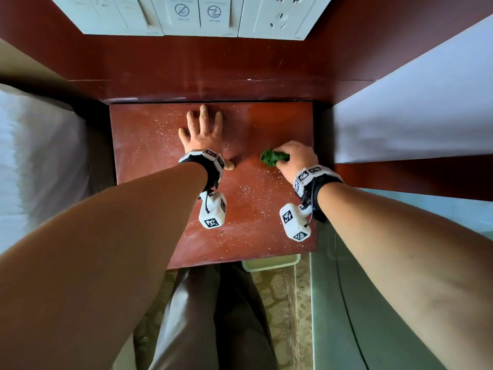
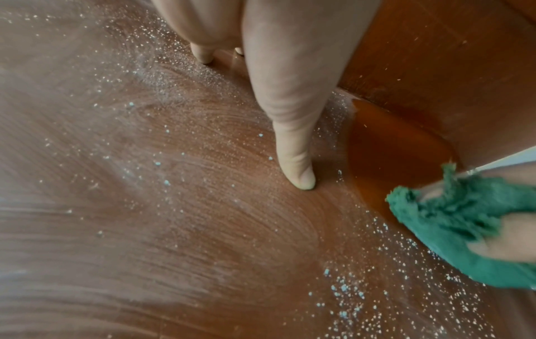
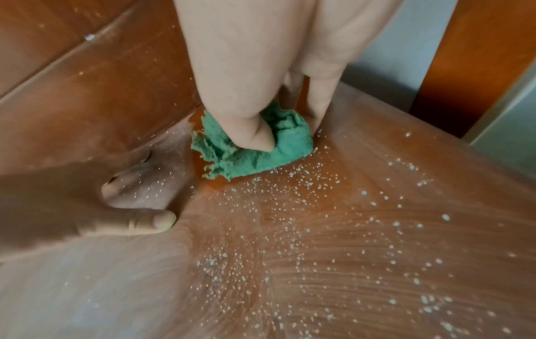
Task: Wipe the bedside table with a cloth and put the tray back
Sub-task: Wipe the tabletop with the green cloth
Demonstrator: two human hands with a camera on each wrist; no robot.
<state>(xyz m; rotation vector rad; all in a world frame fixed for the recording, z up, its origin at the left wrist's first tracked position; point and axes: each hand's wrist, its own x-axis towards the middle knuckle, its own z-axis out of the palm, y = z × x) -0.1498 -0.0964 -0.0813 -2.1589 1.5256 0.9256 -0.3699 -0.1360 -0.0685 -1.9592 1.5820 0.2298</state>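
The reddish-brown bedside table (image 1: 149, 182) is dusted with white powder and specks. My left hand (image 1: 204, 134) lies flat on it near the back middle, fingers spread; its thumb (image 2: 298, 174) presses the wood. My right hand (image 1: 293, 158) grips a crumpled green cloth (image 1: 273, 157) and holds it down on the table's right side. In the right wrist view the cloth (image 3: 249, 149) sits bunched under thumb and fingers, with a darker clean patch (image 2: 385, 156) behind it. A pale green tray (image 1: 270, 261) edge shows on the floor below the table's front edge.
A wooden back panel (image 1: 213, 65) with white switches and sockets (image 1: 184, 14) rises behind the table. White bedding (image 1: 37, 161) lies to the left, a white surface (image 1: 416, 108) to the right. My legs stand in front on patterned carpet (image 1: 277, 289).
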